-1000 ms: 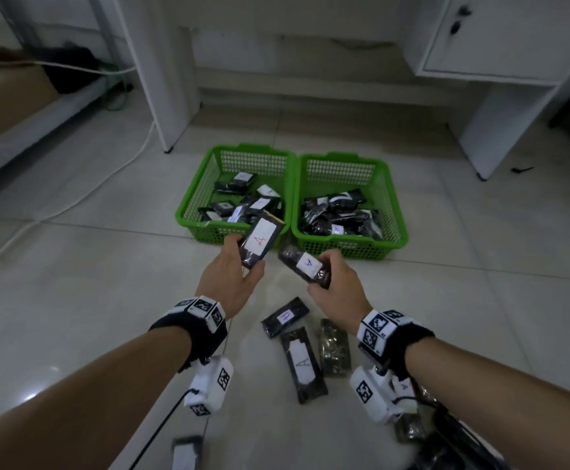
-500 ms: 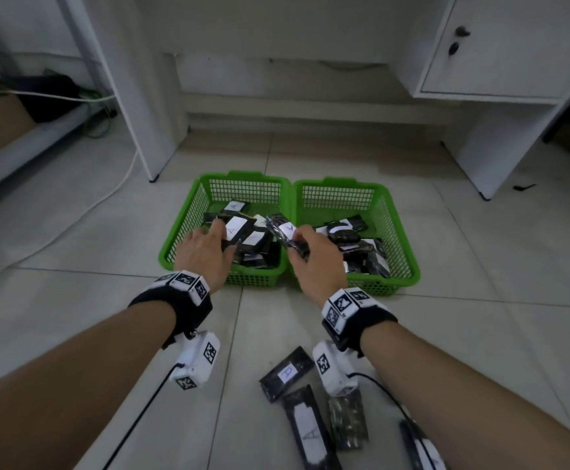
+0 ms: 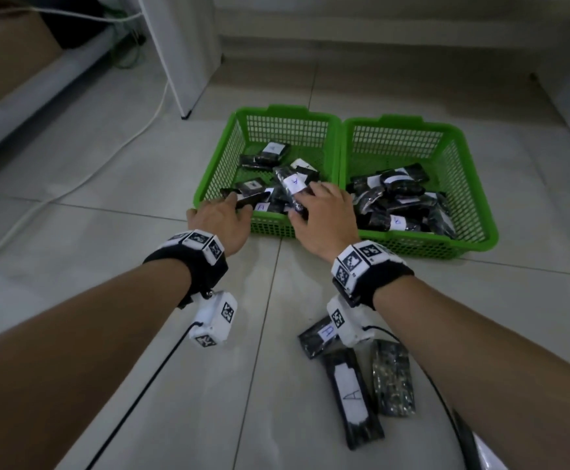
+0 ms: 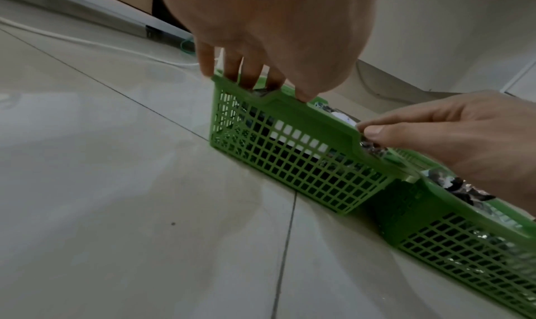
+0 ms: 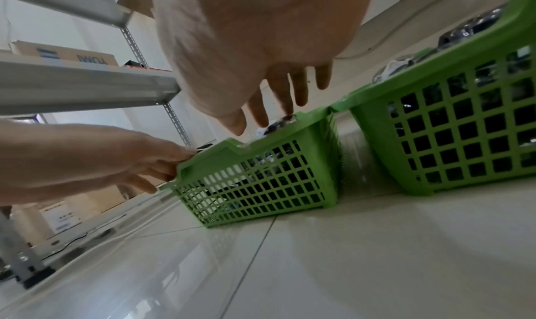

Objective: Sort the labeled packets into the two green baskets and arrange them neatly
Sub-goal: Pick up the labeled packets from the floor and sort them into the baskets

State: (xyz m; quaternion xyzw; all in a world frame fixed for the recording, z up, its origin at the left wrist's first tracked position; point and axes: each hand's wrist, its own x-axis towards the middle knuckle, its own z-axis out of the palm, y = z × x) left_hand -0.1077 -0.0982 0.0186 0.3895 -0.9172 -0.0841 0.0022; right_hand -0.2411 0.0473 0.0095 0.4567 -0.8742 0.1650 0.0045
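Both hands over left basket (image 3: 222, 157): left hand (image 3: 220, 220) open at near rim, right hand (image 3: 327, 215) open-fingered beside A packet (image 3: 292, 184), long axis pointing away; floor packets (image 3: 353, 395) lie behind wrists, nearer right.

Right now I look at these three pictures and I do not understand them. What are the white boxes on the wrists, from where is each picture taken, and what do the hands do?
No machine here: a person sorts by hand. The white boxes under the wristbands are small cameras. One picture comes from a head camera looking down; the other two look along each hand from the wrist.

On the tiled floor stand a left green basket and a right green basket, both holding dark labeled packets. Both hands are over the left one: the left hand touches a dark packet at the near edge, the right hand rests on a packet marked A. Three packets on the floor wait nearer the person.
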